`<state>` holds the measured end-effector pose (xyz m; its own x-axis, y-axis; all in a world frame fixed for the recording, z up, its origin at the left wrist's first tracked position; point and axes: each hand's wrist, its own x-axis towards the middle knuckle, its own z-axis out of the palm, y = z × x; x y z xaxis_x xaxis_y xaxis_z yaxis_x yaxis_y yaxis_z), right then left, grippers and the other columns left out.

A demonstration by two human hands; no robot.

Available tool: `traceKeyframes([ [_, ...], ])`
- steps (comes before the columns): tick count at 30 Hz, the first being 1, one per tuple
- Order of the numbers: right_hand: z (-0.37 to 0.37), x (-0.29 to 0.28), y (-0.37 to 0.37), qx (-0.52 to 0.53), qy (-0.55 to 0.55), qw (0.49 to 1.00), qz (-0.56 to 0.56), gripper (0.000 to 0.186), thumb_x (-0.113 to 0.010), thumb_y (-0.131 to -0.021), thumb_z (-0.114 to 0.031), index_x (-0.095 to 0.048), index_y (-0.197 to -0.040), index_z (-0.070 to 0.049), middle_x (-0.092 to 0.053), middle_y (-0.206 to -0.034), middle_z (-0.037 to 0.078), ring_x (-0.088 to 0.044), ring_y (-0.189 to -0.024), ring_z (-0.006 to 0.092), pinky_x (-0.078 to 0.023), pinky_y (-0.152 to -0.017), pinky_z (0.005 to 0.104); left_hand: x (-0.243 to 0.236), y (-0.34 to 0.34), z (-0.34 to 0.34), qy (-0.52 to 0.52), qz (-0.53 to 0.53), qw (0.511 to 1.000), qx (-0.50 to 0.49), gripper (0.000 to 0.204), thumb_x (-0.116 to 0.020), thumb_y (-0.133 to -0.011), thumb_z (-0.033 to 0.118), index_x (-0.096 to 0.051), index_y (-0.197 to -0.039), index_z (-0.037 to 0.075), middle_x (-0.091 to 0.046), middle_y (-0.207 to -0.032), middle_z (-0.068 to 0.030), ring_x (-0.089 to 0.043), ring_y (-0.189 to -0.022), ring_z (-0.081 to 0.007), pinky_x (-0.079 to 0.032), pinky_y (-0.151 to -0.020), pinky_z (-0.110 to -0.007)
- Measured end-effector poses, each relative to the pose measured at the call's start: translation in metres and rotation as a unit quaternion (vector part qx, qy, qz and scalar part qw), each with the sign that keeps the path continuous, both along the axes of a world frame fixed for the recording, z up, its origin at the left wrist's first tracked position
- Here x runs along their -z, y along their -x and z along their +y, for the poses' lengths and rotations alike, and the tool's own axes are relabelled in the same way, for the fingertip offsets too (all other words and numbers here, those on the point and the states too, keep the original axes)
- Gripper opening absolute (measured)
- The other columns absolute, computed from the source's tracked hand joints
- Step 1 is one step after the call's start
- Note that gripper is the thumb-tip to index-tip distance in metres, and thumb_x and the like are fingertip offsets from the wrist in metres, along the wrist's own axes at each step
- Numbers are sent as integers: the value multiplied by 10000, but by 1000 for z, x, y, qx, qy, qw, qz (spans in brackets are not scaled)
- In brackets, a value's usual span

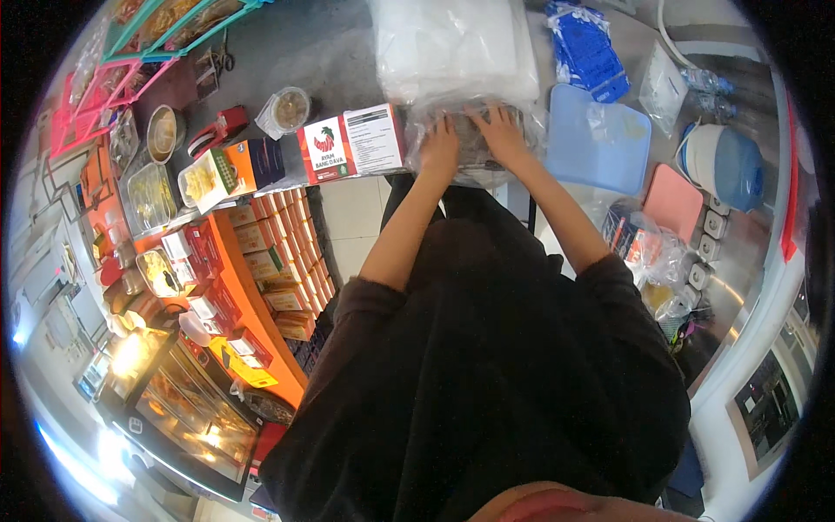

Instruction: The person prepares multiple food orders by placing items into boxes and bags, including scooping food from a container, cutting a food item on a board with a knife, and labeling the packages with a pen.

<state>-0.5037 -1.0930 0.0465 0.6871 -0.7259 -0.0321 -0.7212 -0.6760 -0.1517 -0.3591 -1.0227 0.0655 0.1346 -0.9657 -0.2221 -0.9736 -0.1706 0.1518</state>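
Note:
A crinkled clear plastic bag (474, 170) lies at the table's near edge, with something grey-brown inside that I cannot make out. My left hand (440, 146) rests on its left part, fingers stretched forward. To the right, my right hand (502, 137) lies on the same bag, its fingers spread. Neither hand grips anything I can see. Just beyond the fingertips is a thick pile of whitish translucent plastic (457, 52). A red and white printed carton (352, 143) stands close by my left hand.
Right of the bag lie a blue cutting board (600, 143) and a blue plastic package (587, 52). Leftward are a round lidded tub (290, 110), food containers (204, 181) and pink and teal baskets (87, 113). An orange shelf (257, 304) and a lit display case (187, 404) stand lower left.

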Motion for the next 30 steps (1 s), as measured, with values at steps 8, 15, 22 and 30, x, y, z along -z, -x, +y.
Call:
traceKeyframes([
  [8,55,-137,-114,209,-389,833,-334,396,-530,-927,-274,-488,-1218,-9,-516,-1221,243,-495,-1141,372,-405,-944,428,-116,-164,67,253,283,868,-319,439,-695,-821,207,-536,-1173,-2,-605,-1134,-135,-557,-1086,-254,-401,-957,-388],
  [15,32,-50,-174,334,-492,706,-384,703,-486,-885,-573,-401,-1313,-21,-521,-1231,162,-504,-1128,280,-397,-937,376,-38,-238,64,-53,718,551,-421,558,-701,-807,345,-487,-1234,57,-607,-1103,-98,-607,-996,-200,-495,-858,-367],
  [22,14,-54,-172,331,-656,563,-378,673,-592,-820,-592,-426,-1228,-83,-522,-1150,70,-500,-1091,153,-405,-920,303,-15,-233,77,-36,756,532,-380,475,-683,-813,304,-525,-1181,48,-617,-1063,-88,-637,-926,-200,-556,-757,-348],
  [30,44,-185,-100,222,-647,600,-415,480,-614,-883,-398,-445,-1237,-121,-564,-1139,82,-533,-1082,204,-444,-911,342,-182,-173,100,13,718,615,-326,675,-676,-811,88,-255,-1339,93,-488,-1185,-143,-552,-1066,-224,-487,-886,-360],
])
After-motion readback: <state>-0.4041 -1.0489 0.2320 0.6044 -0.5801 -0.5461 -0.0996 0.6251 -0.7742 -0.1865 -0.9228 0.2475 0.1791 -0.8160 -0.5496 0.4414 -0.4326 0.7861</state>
